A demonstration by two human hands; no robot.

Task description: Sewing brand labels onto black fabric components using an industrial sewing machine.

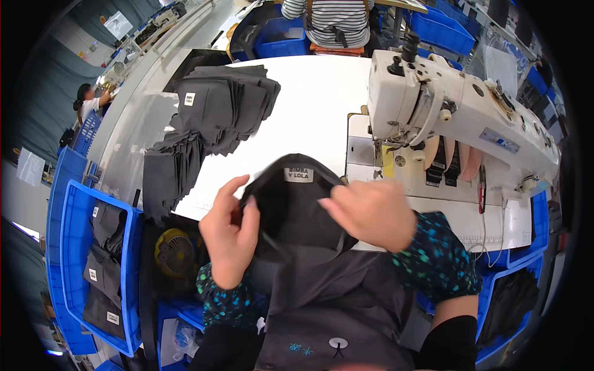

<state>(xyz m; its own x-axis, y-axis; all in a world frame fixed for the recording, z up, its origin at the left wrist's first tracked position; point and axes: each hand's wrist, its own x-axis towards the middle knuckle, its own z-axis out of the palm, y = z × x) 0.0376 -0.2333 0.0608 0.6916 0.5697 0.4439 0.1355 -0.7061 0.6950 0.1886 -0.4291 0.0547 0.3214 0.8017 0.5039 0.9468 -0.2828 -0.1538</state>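
Note:
A dark grey fabric pouch (303, 213) is stretched into a round mouth in front of me, with a small white label (298, 175) on the inside of its far edge. My left hand (229, 226) has the left rim between thumb and fingers. On the opposite rim, my right hand (374, 213) is closed with the thumb pressed on the cloth; it looks slightly blurred. Both forearms wear dark sleeve covers with blue-green spots. Below the pouch lies a dark apron (337, 309) on my lap.
A white sewing machine (458, 105) stands at the right of the white table (309, 80). Fanned stacks of dark grey cloth pieces (216, 105) lie at the back left. Blue bins (133, 272) flank both sides, the left one holding labelled pieces. Scissors (482, 188) lie near the machine. Another person (337, 25) sits beyond.

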